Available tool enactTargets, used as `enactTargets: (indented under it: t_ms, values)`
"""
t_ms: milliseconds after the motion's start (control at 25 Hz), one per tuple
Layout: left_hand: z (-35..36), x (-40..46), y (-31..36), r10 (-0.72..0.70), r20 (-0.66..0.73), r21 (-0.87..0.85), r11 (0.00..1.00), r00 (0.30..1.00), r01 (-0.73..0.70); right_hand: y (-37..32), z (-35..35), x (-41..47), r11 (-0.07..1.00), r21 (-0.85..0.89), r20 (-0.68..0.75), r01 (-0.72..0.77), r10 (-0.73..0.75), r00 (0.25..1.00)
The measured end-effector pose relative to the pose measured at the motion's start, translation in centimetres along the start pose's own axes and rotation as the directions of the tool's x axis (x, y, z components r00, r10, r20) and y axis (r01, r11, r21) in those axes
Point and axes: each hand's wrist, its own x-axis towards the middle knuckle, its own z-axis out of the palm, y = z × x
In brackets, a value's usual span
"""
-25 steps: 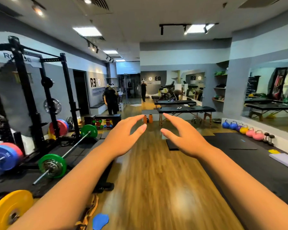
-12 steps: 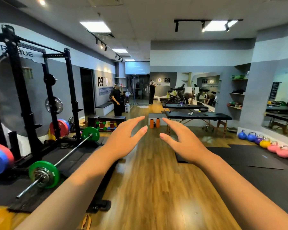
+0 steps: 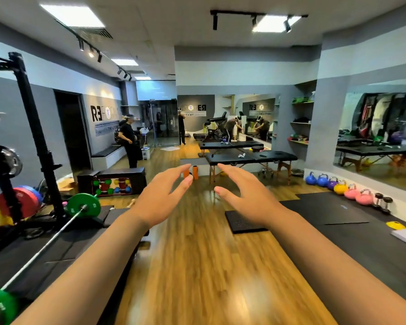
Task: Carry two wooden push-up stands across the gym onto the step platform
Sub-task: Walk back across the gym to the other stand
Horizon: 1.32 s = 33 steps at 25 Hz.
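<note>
You have walked forward: the black massage table (image 3: 251, 157) sits nearer than a second ago, and the green barbell (image 3: 83, 205) has slid back toward you. Your left hand (image 3: 159, 198) and right hand (image 3: 246, 195) stay stretched out, fingers straight, holding nothing. The push-up stands and the step platform aren't identifiable from here, so pickup is still ahead.

Large letters "RE" head the left wall sign (image 3: 104, 113); its remainder blurs. On the mirror (image 3: 258, 107) I read reversed "RE", possibly the same logo.
</note>
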Motion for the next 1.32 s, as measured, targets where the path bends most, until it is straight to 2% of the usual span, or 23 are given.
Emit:
enactTargets:
  t_ms: [200,360,640,880,1120,1320]
  values:
    - [5.9,9.2,-7.7,0.018,0.027,0.007,1.0,0.999,-0.018,7.5,5.0,9.4,1.0,0.01,0.019,-0.028,0.028,0.999]
    - [10.5,18.2,-13.7,-0.008,0.022,0.048,0.999,1.0,0.007,15.4,9.4,19.0,1.0,0.02,0.035,0.005,-0.006,0.999]
    - [14.0,33.7,-24.1,-0.113,-0.038,0.104,0.988,0.993,0.116,25.1,16.2,37.5,0.996,0.075,0.11,0.057,-0.065,0.992]
    - [16.2,45.6,-34.6,-0.137,-0.056,0.131,0.981,0.989,0.143,31.8,22.5,52.0,0.99,0.112,0.108,0.08,-0.093,0.99]
    - [18.3,60.4,-46.5,-0.091,-0.026,0.166,0.982,0.996,0.094,38.6,29.1,67.0,0.997,0.078,0.097,0.023,-0.031,0.995]
    - [22.8,73.8,-55.1,-0.024,0.04,0.162,0.987,0.999,0.018,43.8,34.6,79.7,0.998,0.062,0.073,-0.027,0.022,0.997]
